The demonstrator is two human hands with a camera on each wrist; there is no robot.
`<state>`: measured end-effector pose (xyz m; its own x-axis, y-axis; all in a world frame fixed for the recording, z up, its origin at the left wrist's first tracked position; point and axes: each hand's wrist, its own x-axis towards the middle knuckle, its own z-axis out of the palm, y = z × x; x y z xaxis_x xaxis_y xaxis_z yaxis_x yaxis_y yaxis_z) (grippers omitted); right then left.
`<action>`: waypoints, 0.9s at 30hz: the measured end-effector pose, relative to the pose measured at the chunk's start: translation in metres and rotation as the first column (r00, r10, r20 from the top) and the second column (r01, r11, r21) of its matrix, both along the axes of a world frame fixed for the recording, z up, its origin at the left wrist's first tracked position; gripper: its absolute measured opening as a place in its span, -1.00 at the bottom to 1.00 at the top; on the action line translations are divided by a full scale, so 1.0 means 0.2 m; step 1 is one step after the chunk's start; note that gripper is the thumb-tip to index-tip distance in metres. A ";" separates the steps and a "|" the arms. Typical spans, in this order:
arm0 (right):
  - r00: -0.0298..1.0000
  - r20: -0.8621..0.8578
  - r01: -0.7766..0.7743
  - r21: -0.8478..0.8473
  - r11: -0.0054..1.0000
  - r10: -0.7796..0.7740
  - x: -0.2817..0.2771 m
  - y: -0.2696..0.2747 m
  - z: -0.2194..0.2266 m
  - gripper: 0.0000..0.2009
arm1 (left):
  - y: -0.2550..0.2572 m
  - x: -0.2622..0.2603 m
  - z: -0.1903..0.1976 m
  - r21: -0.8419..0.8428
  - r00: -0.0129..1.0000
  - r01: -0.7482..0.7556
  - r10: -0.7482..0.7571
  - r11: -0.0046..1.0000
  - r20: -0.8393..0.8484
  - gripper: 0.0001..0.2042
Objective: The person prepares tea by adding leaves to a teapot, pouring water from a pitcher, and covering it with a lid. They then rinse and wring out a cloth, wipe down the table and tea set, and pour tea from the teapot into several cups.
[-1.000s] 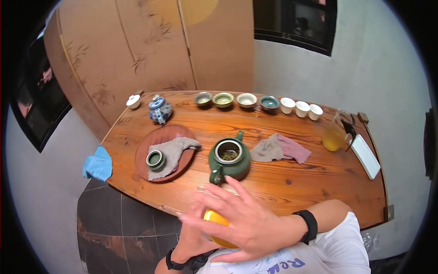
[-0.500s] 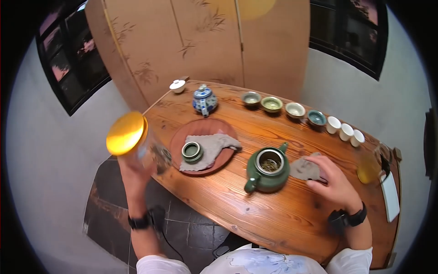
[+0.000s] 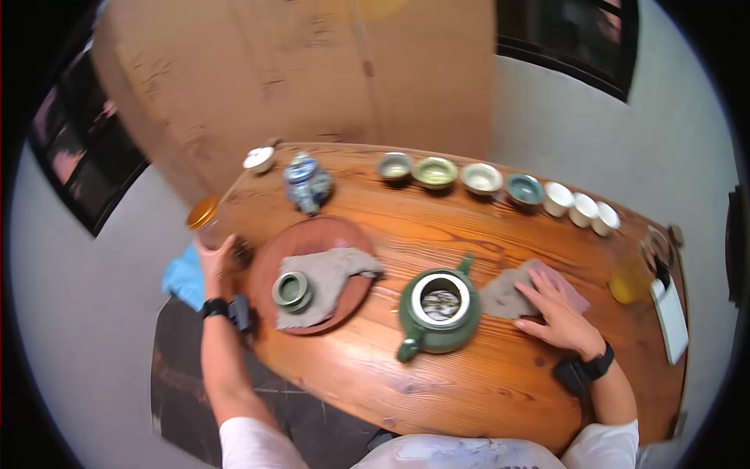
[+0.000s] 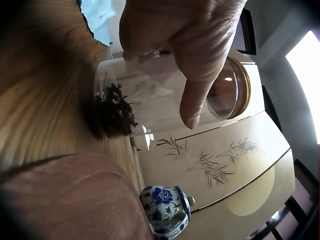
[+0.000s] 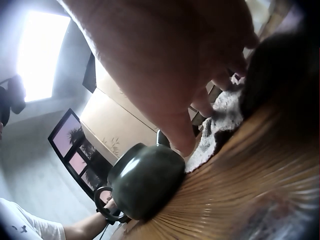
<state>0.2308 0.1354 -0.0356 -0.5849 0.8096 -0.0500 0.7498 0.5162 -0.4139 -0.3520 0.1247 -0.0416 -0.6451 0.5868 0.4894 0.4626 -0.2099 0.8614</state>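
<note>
At the table's left edge, my left hand (image 3: 216, 262) grips a clear jar with a golden lid (image 3: 204, 213). In the left wrist view dark leaves (image 4: 117, 111) lie at the bottom of the jar (image 4: 160, 95), which is at the wood surface. My right hand (image 3: 561, 314) rests with spread fingers on a grey and pink cloth (image 3: 504, 292). Between the hands stands a green teapot (image 3: 441, 328), lidless, with leaves inside. A round reddish tray (image 3: 348, 309) next to the jar bears a grey cloth (image 3: 328, 273) and a small green lid-like piece (image 3: 292, 291).
Behind the tray stands a blue and white teapot (image 3: 307, 184), with a white lidded piece (image 3: 258, 159) to its left. Several bowls and white cups (image 3: 558, 199) line the back edge. A glass pitcher (image 3: 625, 285) and a white slab (image 3: 669, 320) are at right; a blue cloth (image 3: 184, 277) hangs at left.
My hands have parted from in front of my body. The left carried the jar out to the left and down to the table's edge; the right moved to the cloth and now lies flatter on it.
</note>
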 end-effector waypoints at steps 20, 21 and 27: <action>0.280 -0.737 0.853 -0.104 0.512 -0.616 0.99 -0.16 0.02 -0.62 | -0.13 -0.35 -0.24 -0.055 0.981 -0.025 0.035 0.998 0.190 -0.45; 0.290 -0.735 0.838 -0.114 0.534 -0.613 0.99 -0.15 0.02 -0.62 | -0.21 -0.19 -0.12 0.003 0.842 -0.263 0.228 0.965 0.488 -0.49; -0.062 -0.887 0.698 -0.366 0.615 -0.458 1.01 0.03 -0.07 -0.75 | -0.57 0.89 0.01 0.032 0.999 -0.027 0.027 0.999 0.019 -0.81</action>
